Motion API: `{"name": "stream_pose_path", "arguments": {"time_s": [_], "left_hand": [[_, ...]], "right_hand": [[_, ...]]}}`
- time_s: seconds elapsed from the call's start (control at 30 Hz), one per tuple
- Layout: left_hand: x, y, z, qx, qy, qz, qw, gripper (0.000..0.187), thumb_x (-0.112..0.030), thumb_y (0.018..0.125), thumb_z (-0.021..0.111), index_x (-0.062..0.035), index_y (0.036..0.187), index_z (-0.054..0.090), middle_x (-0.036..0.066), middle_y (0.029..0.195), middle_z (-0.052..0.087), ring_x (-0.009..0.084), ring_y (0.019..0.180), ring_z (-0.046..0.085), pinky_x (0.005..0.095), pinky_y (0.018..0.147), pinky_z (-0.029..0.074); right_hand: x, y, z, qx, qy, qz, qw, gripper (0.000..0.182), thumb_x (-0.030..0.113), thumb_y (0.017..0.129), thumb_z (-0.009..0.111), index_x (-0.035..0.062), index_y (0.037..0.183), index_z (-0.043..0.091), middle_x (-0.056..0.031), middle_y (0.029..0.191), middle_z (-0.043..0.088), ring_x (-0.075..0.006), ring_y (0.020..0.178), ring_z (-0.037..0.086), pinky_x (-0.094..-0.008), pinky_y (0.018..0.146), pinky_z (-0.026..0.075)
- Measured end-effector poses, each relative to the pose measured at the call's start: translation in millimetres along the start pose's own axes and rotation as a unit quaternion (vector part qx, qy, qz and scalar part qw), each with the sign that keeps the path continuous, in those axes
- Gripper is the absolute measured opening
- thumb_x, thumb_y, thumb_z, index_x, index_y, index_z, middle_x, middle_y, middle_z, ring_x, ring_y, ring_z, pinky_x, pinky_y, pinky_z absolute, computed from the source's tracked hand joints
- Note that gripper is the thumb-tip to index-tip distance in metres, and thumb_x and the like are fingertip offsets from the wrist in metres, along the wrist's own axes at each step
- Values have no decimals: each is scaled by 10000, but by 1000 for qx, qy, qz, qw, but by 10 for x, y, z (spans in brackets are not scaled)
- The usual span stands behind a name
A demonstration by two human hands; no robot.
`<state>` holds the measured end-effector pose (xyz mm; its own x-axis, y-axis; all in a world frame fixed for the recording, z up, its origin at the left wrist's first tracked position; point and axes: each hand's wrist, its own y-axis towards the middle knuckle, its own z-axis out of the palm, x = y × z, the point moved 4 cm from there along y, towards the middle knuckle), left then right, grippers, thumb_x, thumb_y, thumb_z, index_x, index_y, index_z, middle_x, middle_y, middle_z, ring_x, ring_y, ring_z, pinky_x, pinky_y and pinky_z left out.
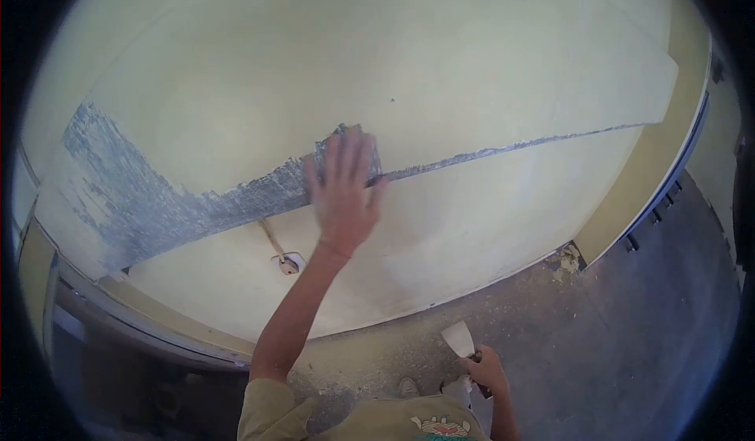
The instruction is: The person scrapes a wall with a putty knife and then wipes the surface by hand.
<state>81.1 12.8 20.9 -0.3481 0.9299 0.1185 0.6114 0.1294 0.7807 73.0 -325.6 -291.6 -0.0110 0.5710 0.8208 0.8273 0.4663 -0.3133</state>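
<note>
My left hand [344, 197] reaches up with fingers spread and the palm toward the wall [487, 71], overlapping a scraped grey-blue patch [259, 193]. Nothing shows in that hand. Lower down, near my body, my right hand [489, 372] is closed round the handle of a putty knife [458, 339], its broad pale blade pointing up and left. The grey patch has ragged edges; it widens toward the left and thins to a narrow strip on the right, along a straight lower line.
Under the patch sits a wall socket [289, 264] with a filled channel above it. Flakes and dust litter the floor [370, 354] along the wall's foot. A yellowish frame [629, 197] stands at the right, and crumbled plaster [568, 262] lies by its base. My shoe [407, 387] shows below.
</note>
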Motion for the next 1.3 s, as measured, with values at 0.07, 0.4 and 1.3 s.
{"name": "stream_pose_path", "arguments": {"time_s": [0.07, 0.4, 1.3], "left_hand": [[264, -102, -110, -6, 11, -27, 1000, 733, -415, 911, 532, -19, 1471, 273, 150, 1555, 227, 378, 1432, 180, 609, 1122, 96], [744, -697, -215, -53, 37, -171, 983, 861, -464, 935, 504, 66, 1481, 101, 279, 1551, 62, 480, 1426, 35, 597, 1133, 40], [242, -830, -1, 29, -59, -179, 982, 966, -423, 846, 614, 92, 1473, 90, 270, 1555, 67, 395, 1457, 42, 588, 1141, 16]], "right_hand": [[242, -110, -87, 7, -1, 62, 998, 290, 171, 747, 726, -42, 927, 645, -102, 682, 650, -163, 537, 614, -315, 524, 492], [111, -1, -45, 13, -15, -11, 1000, 297, 166, 761, 713, -51, 949, 635, -95, 666, 639, -131, 515, 590, -295, 467, 473], [254, -117, 59, 51, -49, 28, 997, 368, 257, 767, 723, -20, 1001, 661, -169, 829, 682, -261, 730, 660, -374, 678, 507]]}}
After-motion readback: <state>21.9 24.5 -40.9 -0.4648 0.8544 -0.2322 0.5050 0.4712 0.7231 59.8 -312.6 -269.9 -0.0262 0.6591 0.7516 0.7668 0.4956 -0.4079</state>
